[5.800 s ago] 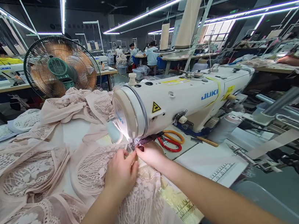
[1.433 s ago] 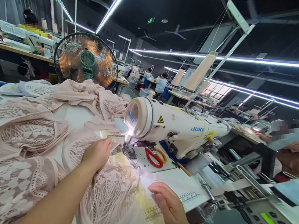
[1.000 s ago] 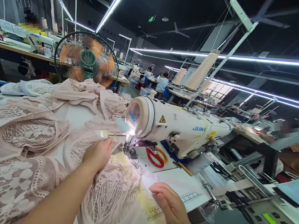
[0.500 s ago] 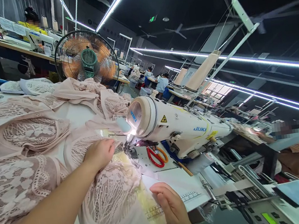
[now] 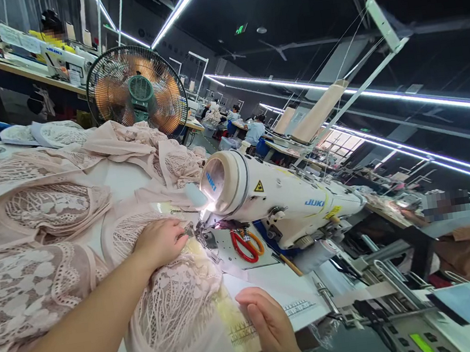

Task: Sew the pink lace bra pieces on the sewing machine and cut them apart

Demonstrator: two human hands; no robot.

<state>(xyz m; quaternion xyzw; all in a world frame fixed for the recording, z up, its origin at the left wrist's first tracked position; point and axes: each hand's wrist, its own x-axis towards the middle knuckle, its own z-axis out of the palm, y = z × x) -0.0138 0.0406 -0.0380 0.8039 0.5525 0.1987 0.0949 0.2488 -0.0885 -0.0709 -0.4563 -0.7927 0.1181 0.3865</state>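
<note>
A pale pink lace bra [image 5: 172, 307] lies on the white sewing table, with one part of it running up to the needle of a white JUKI sewing machine [image 5: 290, 191]. My left hand [image 5: 160, 243] is on the bra just left of the needle, fingers bent down and closed on the fabric; its thumb is hidden. Near the table's front edge, right of the bra, rests my right hand [image 5: 271, 325]. Its fingers are loosely curved, the thumb is apart, and nothing shows in it. Red-handled scissors [image 5: 244, 246] and an orange-handled tool [image 5: 255, 244] lie beneath the machine arm.
More lace bras [image 5: 36, 285] are heaped across the table's left and back. A large fan [image 5: 135, 91] stands behind them. Printed ruler marks [image 5: 299, 307] run along the front edge. At lower right is a control panel [image 5: 420, 342]. Other people sit at machines farther off.
My left hand has shifted slightly to the right, and its fingers have spread a little over the fabric. My right hand has stayed in place.
</note>
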